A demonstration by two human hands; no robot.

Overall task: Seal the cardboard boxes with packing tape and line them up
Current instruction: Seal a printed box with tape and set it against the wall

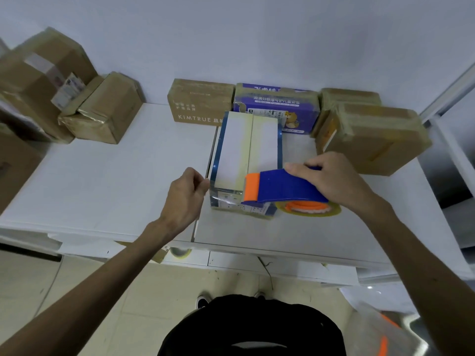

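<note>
The white bench (pixel 102 181) in front of me carries everything. At its far left corner is a pile of large brown cardboard boxes (pixel 38 80), with a smaller taped brown box (pixel 108 111) leaning beside them. Along the back wall runs a row: a big brown taped cardboard box (pixel 372 137) on the right, a purple printed carton (pixel 277 104) in the middle, and a brown box marked KIMTRUE (pixel 198 98) on the left.

Just in front of that row lies the oblong white-topped box with blue edges (pixel 246 150), yellowish tape along its top seam.

My right hand (pixel 331 178) wraps its fingers round the blue tape dispenser with the orange front (pixel 285 187), whose orange end sits on the box's near right corner. My left hand (pixel 185 199) has bent fingers against the box's near left corner; whether they pinch anything I cannot tell.

The yellowish roll of packing tape (pixel 308 209) hangs under the dispenser.
</note>
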